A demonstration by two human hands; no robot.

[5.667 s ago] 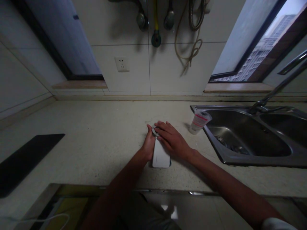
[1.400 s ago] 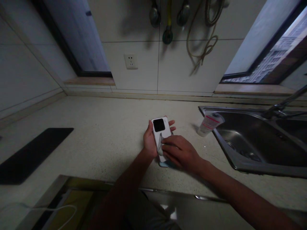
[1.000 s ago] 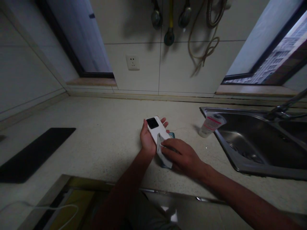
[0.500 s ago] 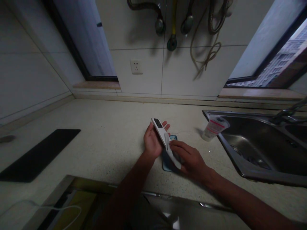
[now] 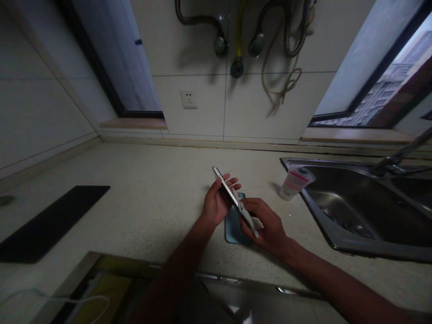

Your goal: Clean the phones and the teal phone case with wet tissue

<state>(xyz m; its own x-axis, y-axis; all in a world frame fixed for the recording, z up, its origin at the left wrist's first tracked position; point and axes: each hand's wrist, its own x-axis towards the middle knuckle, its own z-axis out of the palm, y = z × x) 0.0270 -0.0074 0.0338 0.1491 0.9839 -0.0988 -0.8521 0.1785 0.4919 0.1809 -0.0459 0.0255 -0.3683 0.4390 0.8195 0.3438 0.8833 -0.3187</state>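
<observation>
My left hand grips a white phone and holds it tilted nearly edge-on above the countertop. My right hand pinches a small pale wipe against the phone's lower end. Under both hands a teal phone case lies flat on the speckled counter, partly hidden by them.
A small white tube with red print stands by the steel sink on the right, with the tap above it. A black mat lies at the left. Hoses and a wall socket are on the back wall.
The phone lay flat on the counter at first. My left hand has lifted it and turned it from back-up to nearly edge-on, uncovering the teal case, while my right hand keeps the wipe on it.
</observation>
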